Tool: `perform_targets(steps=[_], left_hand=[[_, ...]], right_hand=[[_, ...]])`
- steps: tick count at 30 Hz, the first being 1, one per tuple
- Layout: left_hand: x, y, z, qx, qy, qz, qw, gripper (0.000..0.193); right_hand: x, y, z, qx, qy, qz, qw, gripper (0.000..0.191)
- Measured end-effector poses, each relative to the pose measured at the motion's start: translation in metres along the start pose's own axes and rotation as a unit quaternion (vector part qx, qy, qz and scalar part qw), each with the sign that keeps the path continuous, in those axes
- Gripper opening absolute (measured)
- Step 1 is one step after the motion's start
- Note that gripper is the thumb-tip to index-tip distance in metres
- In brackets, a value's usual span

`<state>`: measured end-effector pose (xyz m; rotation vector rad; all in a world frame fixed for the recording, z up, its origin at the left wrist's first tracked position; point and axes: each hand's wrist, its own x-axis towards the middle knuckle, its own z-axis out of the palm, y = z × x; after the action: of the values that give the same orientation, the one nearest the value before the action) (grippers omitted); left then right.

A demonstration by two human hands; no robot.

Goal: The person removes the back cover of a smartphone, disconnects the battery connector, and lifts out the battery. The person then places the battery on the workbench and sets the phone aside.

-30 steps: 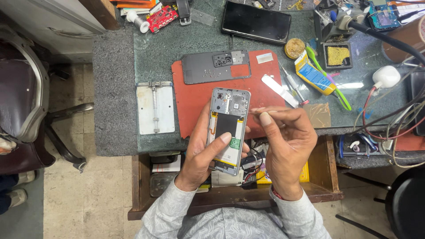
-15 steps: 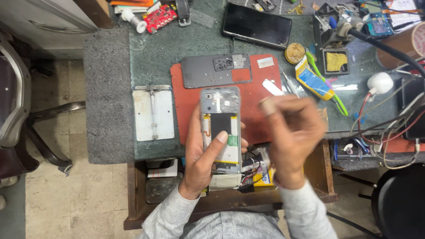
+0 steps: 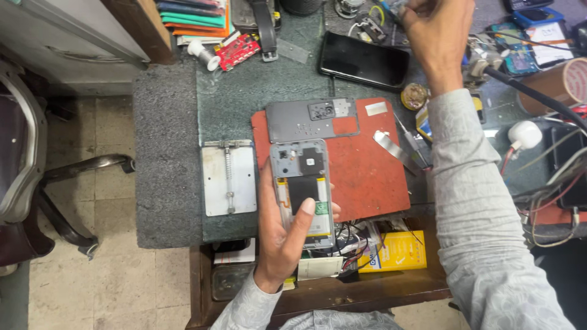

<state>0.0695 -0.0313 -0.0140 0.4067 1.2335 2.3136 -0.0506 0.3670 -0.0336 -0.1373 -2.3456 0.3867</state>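
My left hand (image 3: 280,239) holds an opened phone (image 3: 302,183) with its back cover off, inner boards and battery area showing; my thumb rests across its lower part. The phone hovers over the near edge of a red work mat (image 3: 370,180). The grey back cover (image 3: 306,119) lies at the mat's far edge. My right hand (image 3: 437,33) is stretched to the far side of the desk, fingers curled among small tools there. Whether it grips anything is hidden.
A black phone (image 3: 364,60) lies face up beyond the mat. A metal holder plate (image 3: 229,177) sits left of it, a thin metal strip (image 3: 391,146) on the mat. An open drawer holds a yellow box (image 3: 397,252) and wires. Cables and a tape roll (image 3: 565,82) crowd the right; a chair (image 3: 24,159) stands left.
My right hand left the phone and reached away to the far right of the desk. The left hand kept hold of the opened phone, which shifted slightly.
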Motion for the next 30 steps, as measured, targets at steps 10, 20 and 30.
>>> perform_targets(steps=[10,20,30], left_hand=[[-0.001,0.003,-0.002,0.013,-0.033,0.000,0.999,0.071],[-0.005,-0.002,0.010,0.037,0.000,-0.007,0.999,0.074],[-0.011,-0.002,0.012,0.009,-0.058,-0.063,0.996,0.079]], right_hand=[[-0.002,-0.023,-0.003,-0.062,-0.092,0.058,0.992,0.009],[-0.093,-0.170,-0.100,0.293,-0.164,0.155,0.929,0.014],[-0.150,-0.203,-0.111,0.410,-0.133,0.115,0.895,0.032]])
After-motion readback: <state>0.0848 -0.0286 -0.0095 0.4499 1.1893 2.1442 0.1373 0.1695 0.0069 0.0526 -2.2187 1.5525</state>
